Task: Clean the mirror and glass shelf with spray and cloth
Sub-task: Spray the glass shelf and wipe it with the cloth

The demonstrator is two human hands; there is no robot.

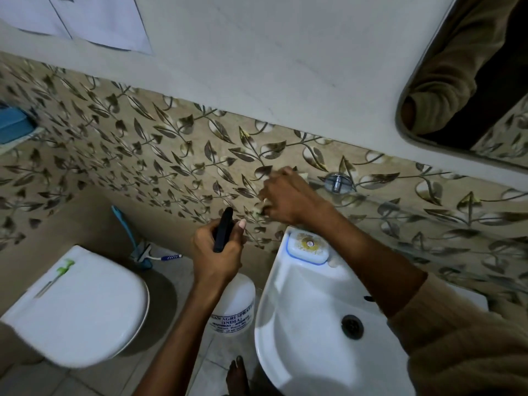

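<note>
My left hand [217, 252] is shut on the black trigger head of a white spray bottle [235, 307], held upright between the toilet and the basin. My right hand [288, 198] presses a pale cloth [261, 208], mostly hidden under the fingers, against the left end of the glass shelf [400, 210]. The shelf runs rightwards along the leaf-patterned tiles from a chrome bracket [337, 182]. The mirror [485, 81] hangs at the upper right and reflects my beige sleeve.
A white washbasin [285, 310] sits below my right arm, with a soap dish [307, 247] on its rim. A closed toilet [85, 304] is at the lower left. A blue brush and a razor [148, 252] lie by the wall. My foot [237, 375] shows below.
</note>
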